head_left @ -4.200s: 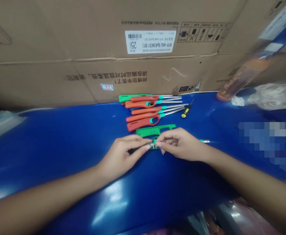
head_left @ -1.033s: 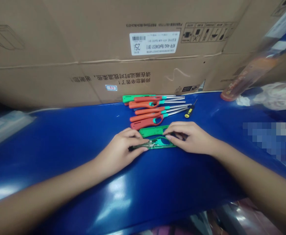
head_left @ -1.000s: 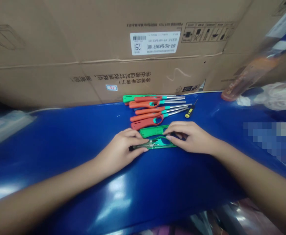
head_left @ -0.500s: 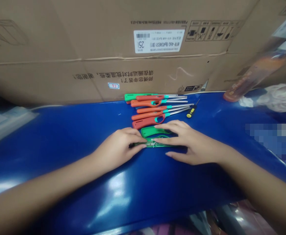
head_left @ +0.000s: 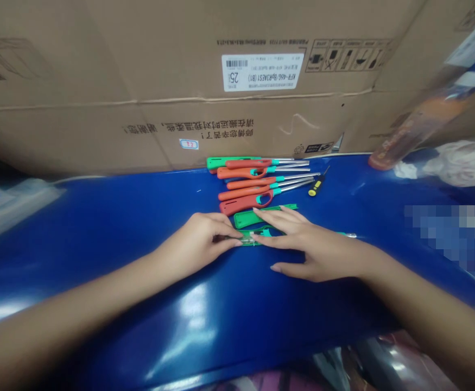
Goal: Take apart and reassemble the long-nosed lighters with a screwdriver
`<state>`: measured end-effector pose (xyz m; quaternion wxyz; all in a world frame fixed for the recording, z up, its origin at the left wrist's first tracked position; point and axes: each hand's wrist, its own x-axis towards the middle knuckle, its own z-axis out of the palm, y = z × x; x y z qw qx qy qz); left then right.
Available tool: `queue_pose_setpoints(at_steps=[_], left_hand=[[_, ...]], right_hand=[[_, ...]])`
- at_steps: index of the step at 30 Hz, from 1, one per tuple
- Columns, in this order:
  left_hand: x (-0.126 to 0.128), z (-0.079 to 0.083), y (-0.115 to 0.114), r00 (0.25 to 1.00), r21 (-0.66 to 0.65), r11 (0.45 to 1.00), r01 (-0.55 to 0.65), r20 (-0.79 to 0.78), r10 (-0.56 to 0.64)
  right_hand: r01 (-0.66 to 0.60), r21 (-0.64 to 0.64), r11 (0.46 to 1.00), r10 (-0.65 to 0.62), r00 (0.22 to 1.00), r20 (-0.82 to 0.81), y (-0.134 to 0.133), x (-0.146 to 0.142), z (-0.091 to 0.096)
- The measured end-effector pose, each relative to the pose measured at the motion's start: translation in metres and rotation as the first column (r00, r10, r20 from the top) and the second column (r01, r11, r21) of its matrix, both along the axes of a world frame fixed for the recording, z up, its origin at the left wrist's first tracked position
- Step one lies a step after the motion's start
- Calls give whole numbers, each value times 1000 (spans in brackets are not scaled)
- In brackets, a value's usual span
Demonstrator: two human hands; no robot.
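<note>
An opened green gas lighter (head_left: 265, 232) lies on the blue tabletop, with small inner parts showing in its casing. My left hand (head_left: 198, 239) pinches its left end between thumb and fingers. Spread above the same lighter is my right hand (head_left: 318, 247); one fingertip rests at the inner parts, while the thumb is held apart. The lighter's metal tip (head_left: 351, 235) pokes out beyond the right hand, which hides its middle. Just behind, a loose green casing half (head_left: 246, 219) lies partly under the right fingers.
Several red and orange lighters (head_left: 241, 206) lie in a stack behind the casing half, with a green one at the back. A small yellow-and-black screwdriver (head_left: 314, 188) is to their right. Cardboard (head_left: 111, 65) walls the back; an orange bottle (head_left: 416, 130) leans at right.
My right hand has shifted slightly, uncovering more of the loose casing half, the lighter's inner parts and its metal tip. My left hand keeps its pinch.
</note>
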<state>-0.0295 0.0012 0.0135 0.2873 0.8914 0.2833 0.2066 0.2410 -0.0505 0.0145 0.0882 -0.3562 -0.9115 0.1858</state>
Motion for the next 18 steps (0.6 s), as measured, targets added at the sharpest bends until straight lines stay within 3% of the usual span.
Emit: queue_pose_setpoints(at_steps=[9,13,18], left_hand=[[-1,-1,0,999,89,996,31,-29,-28],[0,-1,1,998,142,988,57,-27,-54],[0,-1,1,999,118,992,46,-14,-45]], right_hand=[[0,155,988,17,994,-106,2,2,-3],[-3,144,990,10,999,-50,3,4,-5],[-24,134,991,26,999,-20,3,5,-3]])
